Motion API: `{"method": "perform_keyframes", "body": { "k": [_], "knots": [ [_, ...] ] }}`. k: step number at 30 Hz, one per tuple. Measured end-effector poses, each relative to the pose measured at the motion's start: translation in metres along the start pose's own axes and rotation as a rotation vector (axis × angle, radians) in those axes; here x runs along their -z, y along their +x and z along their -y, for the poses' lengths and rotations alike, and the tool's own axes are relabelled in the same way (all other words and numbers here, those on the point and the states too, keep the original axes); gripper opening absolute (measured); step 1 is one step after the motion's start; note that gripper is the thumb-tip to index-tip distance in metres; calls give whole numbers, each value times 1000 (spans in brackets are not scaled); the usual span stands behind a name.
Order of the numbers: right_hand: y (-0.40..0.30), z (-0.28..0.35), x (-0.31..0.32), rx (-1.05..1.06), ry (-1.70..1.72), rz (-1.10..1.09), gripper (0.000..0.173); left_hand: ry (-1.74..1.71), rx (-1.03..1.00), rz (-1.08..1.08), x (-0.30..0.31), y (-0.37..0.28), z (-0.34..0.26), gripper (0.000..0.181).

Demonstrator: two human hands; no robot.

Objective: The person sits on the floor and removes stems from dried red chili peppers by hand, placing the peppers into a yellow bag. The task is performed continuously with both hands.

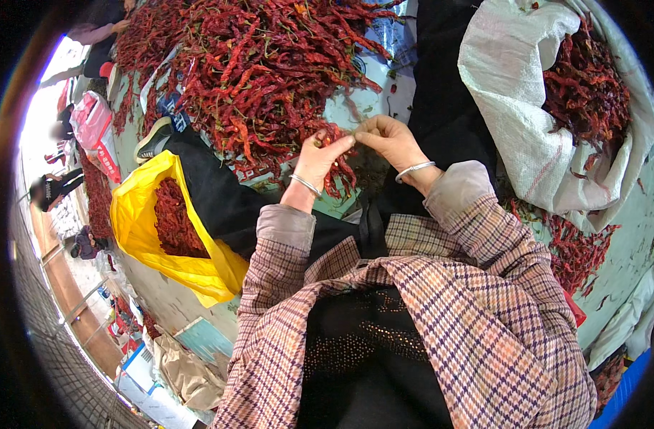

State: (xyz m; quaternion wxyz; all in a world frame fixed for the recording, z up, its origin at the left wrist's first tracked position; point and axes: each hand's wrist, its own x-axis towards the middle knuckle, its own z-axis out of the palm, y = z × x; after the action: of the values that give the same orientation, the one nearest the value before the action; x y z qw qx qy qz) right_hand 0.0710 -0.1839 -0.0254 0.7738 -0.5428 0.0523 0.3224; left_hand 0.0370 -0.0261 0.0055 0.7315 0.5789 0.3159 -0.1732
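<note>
Dried red chili peppers lie in a large heap [262,69] in front of me, many with their stems on. My left hand [321,158] is closed on several dried red chilies [340,177], which hang down from its palm and fingers. Close beside it, my right hand [388,139] has its thumb and forefinger pinched together near the left thumb tip, by the chilies' upper ends. Whether a stem is between the right fingertips is too small to tell. Each wrist bears a silver-coloured bangle.
A yellow bag [128,214] with chilies stands open at the left, a white woven sack [520,118] with chilies at the right. Loose chilies [579,257] lie below the sack. A pink bag [93,123] stands farther left. Other people are at the far left and upper left.
</note>
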Motion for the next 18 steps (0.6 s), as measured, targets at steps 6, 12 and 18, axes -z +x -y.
{"method": "perform_keyframes", "body": {
  "k": [6, 12, 18],
  "knots": [
    [-4, -13, 4, 29, -105, 178, 13, 106, -60, 63, 1, -20, 22, 16],
    [-13, -13, 3, 144, -515, 93, 18, 47, -64, -26, -2, -28, 34, 17],
    [-16, -26, 0, 148, -257, 82, 17, 497, -224, -45, -6, -35, 23, 18]
  ]
}}
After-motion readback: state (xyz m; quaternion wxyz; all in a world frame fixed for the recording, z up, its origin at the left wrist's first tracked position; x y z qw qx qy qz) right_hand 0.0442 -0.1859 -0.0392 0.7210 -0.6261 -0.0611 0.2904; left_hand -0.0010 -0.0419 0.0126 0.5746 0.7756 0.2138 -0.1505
